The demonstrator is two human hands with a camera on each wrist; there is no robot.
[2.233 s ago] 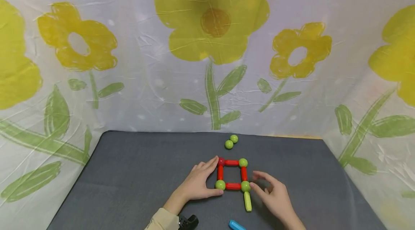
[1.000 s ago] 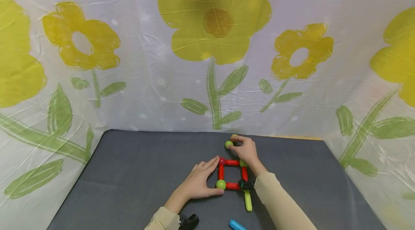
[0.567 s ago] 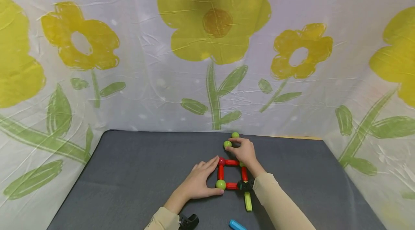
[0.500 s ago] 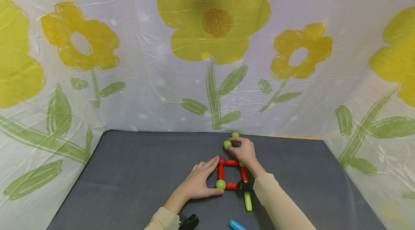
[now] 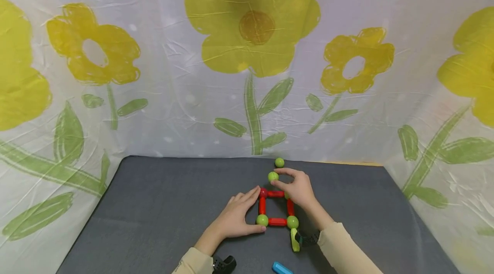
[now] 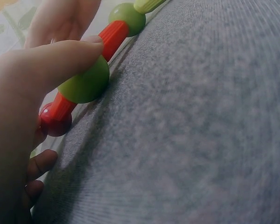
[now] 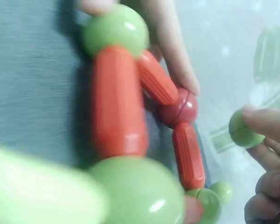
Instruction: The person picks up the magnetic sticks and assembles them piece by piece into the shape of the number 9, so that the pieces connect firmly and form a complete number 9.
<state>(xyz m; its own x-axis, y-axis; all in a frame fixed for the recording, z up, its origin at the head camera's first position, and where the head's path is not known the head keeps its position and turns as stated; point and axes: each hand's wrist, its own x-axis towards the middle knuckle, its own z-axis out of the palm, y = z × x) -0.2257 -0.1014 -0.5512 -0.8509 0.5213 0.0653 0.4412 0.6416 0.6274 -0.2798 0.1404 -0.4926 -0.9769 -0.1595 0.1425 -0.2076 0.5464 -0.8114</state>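
Observation:
In the head view, red rods (image 5: pixel 277 221) joined by balls form a square on the table. Its corners are a red ball (image 5: pixel 263 192) and green balls (image 5: pixel 262 220), the far right one partly hidden by my right hand. A yellow-green rod (image 5: pixel 294 246) extends toward me from the near right ball (image 5: pixel 293 222). My left hand (image 5: pixel 233 220) lies along the square's left side, index fingertip at the red ball, thumb against the near left green ball (image 6: pixel 91 86). Between thumb and index finger, my right hand (image 5: pixel 301 189) pinches a loose green ball (image 7: pixel 244 130) above the far side.
Another loose green ball (image 5: pixel 279 162) sits near the table's back edge. A blue rod (image 5: pixel 282 268) lies at the front, cut by the frame. Behind the dark grey table (image 5: pixel 173 188) hangs a flower-printed curtain (image 5: pixel 173 115). Both wrists wear black bands (image 5: pixel 224 264).
From reaching beside the near right corner, my right hand went to the two loose balls, pinched the nearer one, parted it from the other and drew it back toward the square. My left hand stayed.

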